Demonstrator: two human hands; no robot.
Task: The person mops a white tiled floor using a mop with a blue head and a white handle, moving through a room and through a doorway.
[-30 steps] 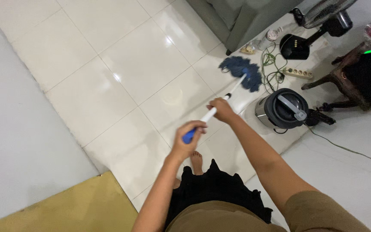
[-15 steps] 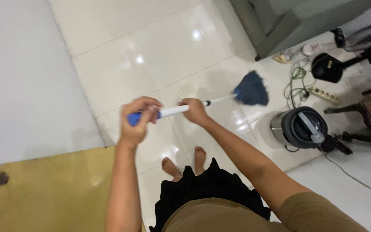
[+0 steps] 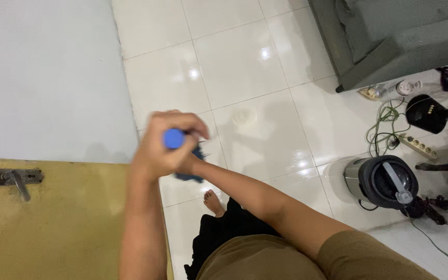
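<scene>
With the left hand [image 3: 164, 148] clenched round the mop handle's blue end [image 3: 173, 138] and the right hand mostly hidden behind it, its grip untellable, the mop head [image 3: 193, 168] sits near the feet: best short, upright strokes, clear of the door [image 3: 53, 223].

Olive short-sleeved top, black skirt

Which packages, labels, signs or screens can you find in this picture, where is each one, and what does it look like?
Control panel: a row of small pale dots on the black round fan base, far right.
Bottle: small, clear, lying on the floor by the grey sofa; any label is too small to tell.
No signs or lit screens show.
</scene>
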